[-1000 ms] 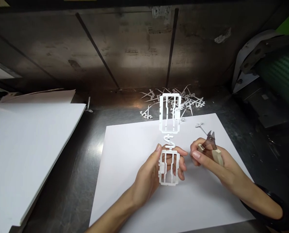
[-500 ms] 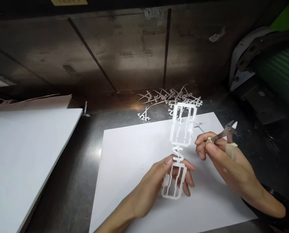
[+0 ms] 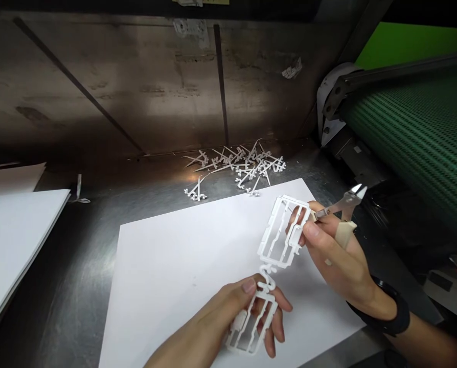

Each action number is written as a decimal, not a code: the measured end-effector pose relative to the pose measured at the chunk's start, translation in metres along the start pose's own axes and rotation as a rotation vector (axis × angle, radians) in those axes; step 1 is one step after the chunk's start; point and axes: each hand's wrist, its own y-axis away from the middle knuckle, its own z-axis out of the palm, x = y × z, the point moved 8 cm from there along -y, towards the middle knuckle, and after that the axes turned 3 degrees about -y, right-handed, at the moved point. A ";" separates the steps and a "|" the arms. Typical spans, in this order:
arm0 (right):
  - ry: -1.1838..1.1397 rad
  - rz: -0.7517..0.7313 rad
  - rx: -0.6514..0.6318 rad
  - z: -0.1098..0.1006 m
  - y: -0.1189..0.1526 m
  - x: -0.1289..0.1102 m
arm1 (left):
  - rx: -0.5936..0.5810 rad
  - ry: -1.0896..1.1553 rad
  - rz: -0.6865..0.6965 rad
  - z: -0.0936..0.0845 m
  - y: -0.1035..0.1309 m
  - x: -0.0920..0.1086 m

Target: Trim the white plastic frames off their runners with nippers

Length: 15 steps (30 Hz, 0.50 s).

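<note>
A white plastic part (image 3: 267, 279) made of two slotted rectangular frames joined by a curved link is held above a large white sheet (image 3: 155, 266). My left hand (image 3: 236, 312) pinches it near the link, and the lower frame lies over its fingers. My right hand (image 3: 338, 250) has thumb and fingers on the right edge of the upper frame. Tucked in that same hand are small nippers (image 3: 343, 207) with pale handles, their jaws pointing up and to the right, parted.
Thin white plastic scraps (image 3: 247, 163) are heaped behind the sheet, against a metal wall (image 3: 155, 92). White sheets (image 3: 17, 230) are stacked at the left. A green mesh belt (image 3: 416, 122) is at the upper right.
My right hand has come to the upper frame and taken its right edge, still holding the nippers. The part is tilted more to the right. The view has shifted right.
</note>
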 end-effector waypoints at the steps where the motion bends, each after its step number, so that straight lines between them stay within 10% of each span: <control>1: -0.004 0.004 0.005 -0.001 0.000 0.000 | -0.001 -0.001 -0.012 -0.001 -0.001 -0.001; 10: -0.215 0.151 0.135 -0.021 -0.012 0.003 | -0.326 0.479 0.116 -0.006 0.003 0.006; 15: -0.358 0.266 0.115 -0.011 -0.010 0.024 | 0.222 0.386 0.292 -0.050 -0.008 0.006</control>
